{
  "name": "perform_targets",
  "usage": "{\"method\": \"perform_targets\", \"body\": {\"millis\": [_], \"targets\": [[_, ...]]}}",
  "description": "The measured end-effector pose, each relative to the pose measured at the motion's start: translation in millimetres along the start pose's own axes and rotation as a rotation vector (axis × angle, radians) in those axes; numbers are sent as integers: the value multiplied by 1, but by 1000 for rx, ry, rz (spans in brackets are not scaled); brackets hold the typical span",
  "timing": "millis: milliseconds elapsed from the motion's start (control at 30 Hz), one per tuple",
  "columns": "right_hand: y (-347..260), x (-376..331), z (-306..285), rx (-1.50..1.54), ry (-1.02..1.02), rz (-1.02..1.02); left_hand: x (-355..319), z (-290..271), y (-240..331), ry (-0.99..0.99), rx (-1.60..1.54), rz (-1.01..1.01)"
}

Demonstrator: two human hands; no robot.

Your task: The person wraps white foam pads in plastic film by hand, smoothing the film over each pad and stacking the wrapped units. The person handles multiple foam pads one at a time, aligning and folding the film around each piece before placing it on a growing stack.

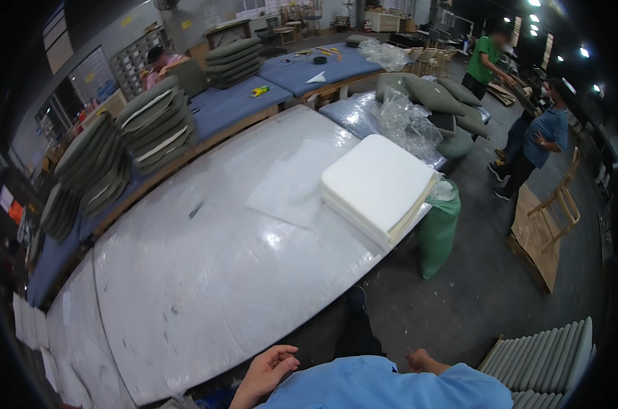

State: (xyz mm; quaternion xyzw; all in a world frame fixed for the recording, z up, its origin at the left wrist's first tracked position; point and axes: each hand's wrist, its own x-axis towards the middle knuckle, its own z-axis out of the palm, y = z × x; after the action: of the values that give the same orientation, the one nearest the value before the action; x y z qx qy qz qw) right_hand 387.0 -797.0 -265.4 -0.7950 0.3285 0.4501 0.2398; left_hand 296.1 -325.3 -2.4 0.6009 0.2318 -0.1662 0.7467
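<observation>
My left hand (267,373) hangs near the lower edge, fingers loosely curled and apart, holding nothing, just off the near edge of a large plastic-covered table (213,266). My right hand (419,359) shows only as a closed fist above my blue sleeve, with nothing visible in it. A stack of white foam cushion slabs (377,184) lies on the table's far right corner, well out of reach of both hands.
Piles of grey-green cushions (155,123) line the blue-topped bench (234,102) at left. A green sack (437,232) stands by the table corner. More cushions and crumpled plastic (418,112) lie beyond. Two people stand at right near a wooden chair (561,204). Ribbed grey panels (548,361) sit lower right.
</observation>
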Motion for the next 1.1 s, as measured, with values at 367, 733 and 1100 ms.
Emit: {"method": "perform_targets", "body": {"millis": [367, 733, 1100], "targets": [[-328, 103, -233, 166, -109, -658, 352, 131, 92, -122, -123, -201], [-625, 153, -492, -2, 567, -692, 561, 172, 118, 44, -259, -497], [-638, 221, -488, -286, 326, -559, 604, 172, 118, -1, -322, -609]]}}
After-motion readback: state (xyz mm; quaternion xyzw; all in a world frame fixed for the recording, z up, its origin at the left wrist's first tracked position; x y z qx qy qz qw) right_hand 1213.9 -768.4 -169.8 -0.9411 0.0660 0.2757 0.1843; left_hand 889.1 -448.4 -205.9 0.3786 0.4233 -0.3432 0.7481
